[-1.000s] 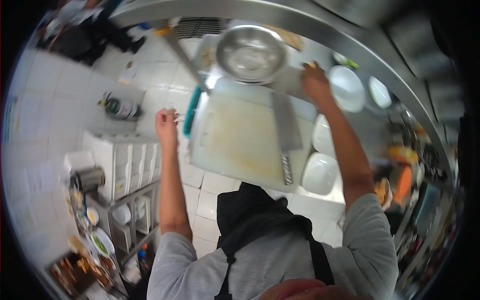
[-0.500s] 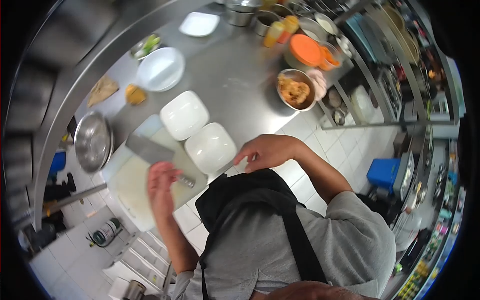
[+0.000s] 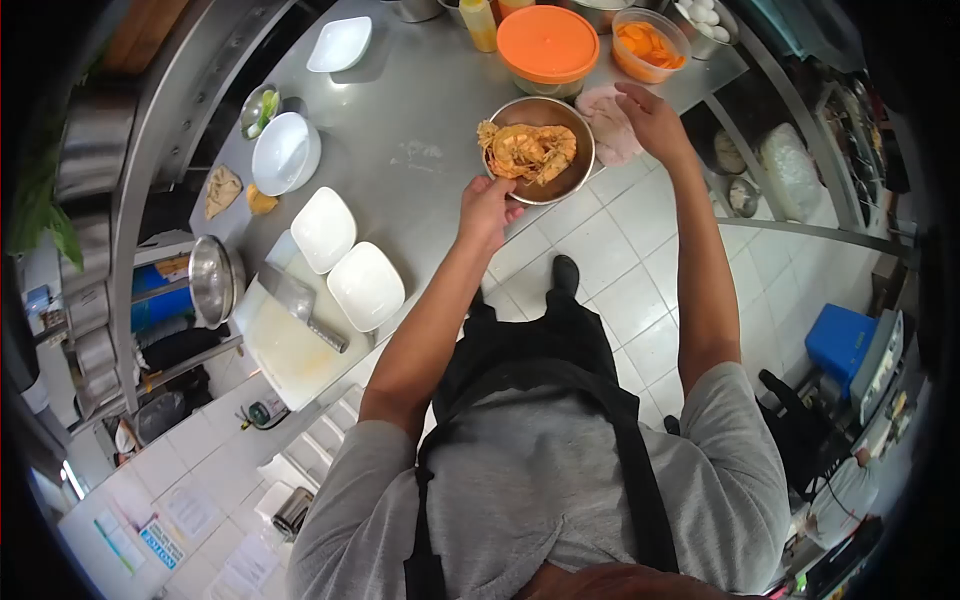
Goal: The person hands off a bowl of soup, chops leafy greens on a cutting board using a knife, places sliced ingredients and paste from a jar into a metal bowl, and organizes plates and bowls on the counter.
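At the steel table's front edge is a metal bowl (image 3: 586, 150) of cooked shrimp (image 3: 530, 152). My left hand (image 3: 486, 212) grips the bowl's near-left rim, thumb on the inside and fingers curled beneath. Over the pink cloth (image 3: 612, 135) to the right of the bowl, my right hand (image 3: 655, 125) hovers with its fingers stretched out; it holds nothing that I can see. Whether its fingertips touch the cloth I cannot tell. Behind the bowl stands a tub with an orange lid (image 3: 548, 45).
A cleaver (image 3: 290, 295) lies on the white cutting board (image 3: 290, 350) at left. Two square white bowls (image 3: 325, 230) (image 3: 366, 287) sit beside it. A clear tub of orange slices (image 3: 648, 52) and a pot of eggs (image 3: 708, 22) stand at back right.
I have moved right, away from the cutting board and cleaver. My left hand has left the cleaver area and taken hold of the shrimp bowl's rim; my right hand has reached out toward the cloth.
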Available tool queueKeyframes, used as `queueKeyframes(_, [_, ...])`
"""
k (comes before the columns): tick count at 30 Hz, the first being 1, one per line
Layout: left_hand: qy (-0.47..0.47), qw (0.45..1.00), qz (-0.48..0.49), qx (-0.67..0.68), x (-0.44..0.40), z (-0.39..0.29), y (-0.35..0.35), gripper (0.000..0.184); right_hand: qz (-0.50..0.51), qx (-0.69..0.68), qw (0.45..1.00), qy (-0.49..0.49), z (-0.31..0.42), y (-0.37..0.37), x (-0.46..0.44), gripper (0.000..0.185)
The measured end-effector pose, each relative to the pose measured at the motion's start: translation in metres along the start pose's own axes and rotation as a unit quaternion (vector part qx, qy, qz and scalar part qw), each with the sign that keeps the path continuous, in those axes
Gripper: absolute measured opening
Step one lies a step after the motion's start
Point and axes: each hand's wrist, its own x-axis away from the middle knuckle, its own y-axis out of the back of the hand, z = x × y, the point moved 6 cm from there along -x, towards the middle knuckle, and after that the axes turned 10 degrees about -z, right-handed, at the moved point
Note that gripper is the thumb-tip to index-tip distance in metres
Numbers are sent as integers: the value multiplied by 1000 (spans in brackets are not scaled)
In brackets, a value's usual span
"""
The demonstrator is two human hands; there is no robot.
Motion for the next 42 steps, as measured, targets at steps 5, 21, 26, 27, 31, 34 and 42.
queueKeyframes(5, [-40,997,-60,-15,32,-15,40,19,-113,138,966,189,11,-61,32,42])
queueKeyframes(21, [-45,977,-205,44,242,15,323,37,-53,104,913,391,258,-380,58,68])
queueKeyframes(26, [-42,976,-200,78,243,18,354,27,130,96,869,468,256,-376,137,36])
queueKeyframes(27, [-42,978,-188,84,237,15,359,27,147,86,866,470,251,-359,159,33])
queueKeyframes(31, [-98,985,-139,22,210,-6,364,33,145,54,866,475,203,-279,209,28])
queueKeyframes(34, [-108,986,-123,-8,198,-29,345,37,46,73,911,403,129,-233,177,26])
queueKeyframes(42, [-117,992,-48,-8,162,-12,238,26,-134,315,904,254,17,-106,62,37])
